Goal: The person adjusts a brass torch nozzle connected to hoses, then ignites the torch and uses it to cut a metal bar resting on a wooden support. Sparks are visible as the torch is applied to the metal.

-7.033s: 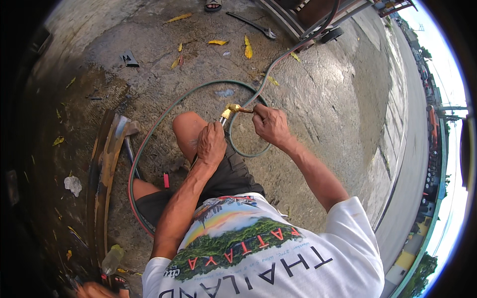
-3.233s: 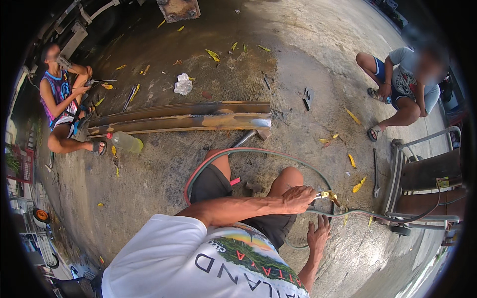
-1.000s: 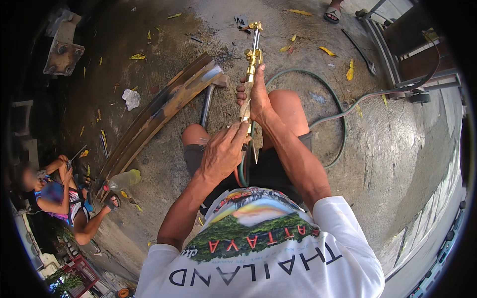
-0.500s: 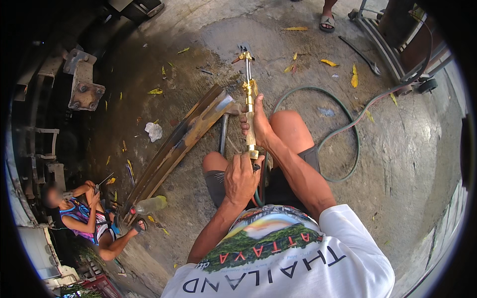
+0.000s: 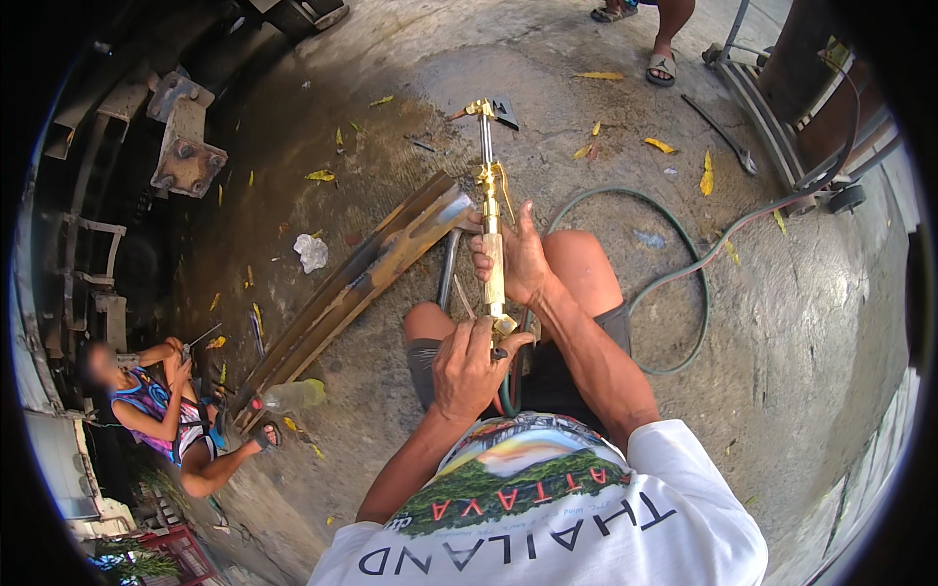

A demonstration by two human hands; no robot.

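A brass cutting torch (image 5: 495,259) points away from me between my knees, its angled head at the far end. Near the middle of its handle is my right hand (image 5: 526,264), closed round it with the thumb lifted off to the side. My left hand (image 5: 467,369) pinches the rear end of the torch by a dark valve knob (image 5: 499,354). A thin brass lever (image 5: 506,192) runs along the torch's right side. Beside my left knee, a hammer (image 5: 448,269) leans by the end of a rusty steel beam (image 5: 362,273); my hand partly hides its head.
A green and red hose (image 5: 705,293) loops on the concrete at right, toward a wheeled cart (image 5: 772,117). An adjustable wrench (image 5: 721,135) lies near it. Someone's sandaled foot (image 5: 661,68) stands far off. Another person (image 5: 166,410) sits at left by a plastic bottle (image 5: 291,396).
My right thumb has come away from the torch and sticks out. The torch has turned slightly, so its lever shows more on the right. The whole view has shifted a little.
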